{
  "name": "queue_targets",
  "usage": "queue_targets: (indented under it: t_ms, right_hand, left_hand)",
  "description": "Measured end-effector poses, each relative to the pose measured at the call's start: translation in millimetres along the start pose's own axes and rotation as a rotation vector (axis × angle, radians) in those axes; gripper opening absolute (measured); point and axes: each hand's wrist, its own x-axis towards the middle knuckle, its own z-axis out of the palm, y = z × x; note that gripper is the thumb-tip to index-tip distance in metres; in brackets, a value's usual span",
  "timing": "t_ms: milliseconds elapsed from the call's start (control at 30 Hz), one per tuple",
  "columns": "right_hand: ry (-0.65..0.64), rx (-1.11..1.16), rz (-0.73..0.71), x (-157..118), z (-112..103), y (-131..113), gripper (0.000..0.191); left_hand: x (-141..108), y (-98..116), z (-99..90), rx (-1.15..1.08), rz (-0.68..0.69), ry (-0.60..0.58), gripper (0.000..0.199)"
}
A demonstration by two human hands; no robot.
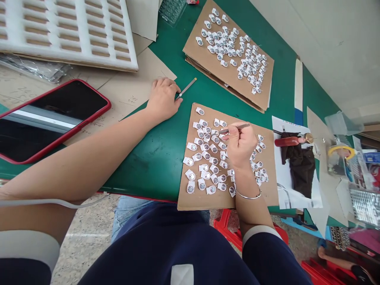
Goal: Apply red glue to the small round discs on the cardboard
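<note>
My right hand is closed around slim metal tweezers, their tips down among the small white tags with round silvery centres. Many of these tags lie spread over a brown cardboard sheet at the table's front edge. Farther left, my left hand rests on the green table with its fingers curled. Between its thumb and forefinger is the end of a thin grey stick with a yellow tip. Whether the tweezers grip a tag is too small to tell.
A second cardboard stack carries more tags at the back. To the left lie a red-cased phone and a white foam tray. At right, a red-handled tool and dark cloth rest on white paper.
</note>
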Motion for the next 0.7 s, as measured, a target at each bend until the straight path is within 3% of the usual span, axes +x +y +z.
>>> queue_targets:
  t_ms: [300, 700]
  right_hand:
    - [-0.043, -0.026, -0.089, 1.2, 1.9, -3.6, 0.016]
    - [0.03, 0.092, 0.007, -0.9, -4.9, -1.4, 0.015]
  left_hand:
    - [0.0, -0.7, 0.8, -0.003, -0.011, -0.012, 0.031]
    - [-0.7, 1.5, -1.8, -0.049, -0.023, -0.031, 0.034]
